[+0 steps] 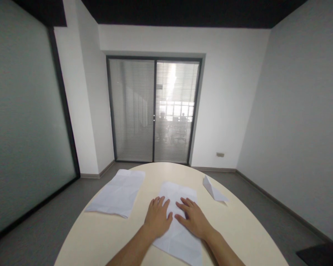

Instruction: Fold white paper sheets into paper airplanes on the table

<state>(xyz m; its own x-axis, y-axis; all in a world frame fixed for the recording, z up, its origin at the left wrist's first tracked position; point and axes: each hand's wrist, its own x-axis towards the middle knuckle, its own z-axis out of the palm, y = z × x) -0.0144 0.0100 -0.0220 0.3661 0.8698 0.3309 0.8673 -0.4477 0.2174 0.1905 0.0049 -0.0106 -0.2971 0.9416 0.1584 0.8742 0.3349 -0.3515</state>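
Note:
A creased white sheet of paper (180,236) lies on the round table (233,236) in front of me. My left hand (158,217) rests flat on its left side, fingers spread and pointing away from me. On the right side of the same sheet lies my right hand (193,218), palm down with the fingers apart. The thumbs point toward each other, with a gap of paper between them. Neither hand grips anything. What is under the palms is hidden.
Several stacked white sheets, or one large sheet (119,194), lie at the table's left edge. A folded paper piece (215,192) stands near the right edge. Beyond the table is a glass door with blinds (133,111); a dark object (322,254) sits at lower right.

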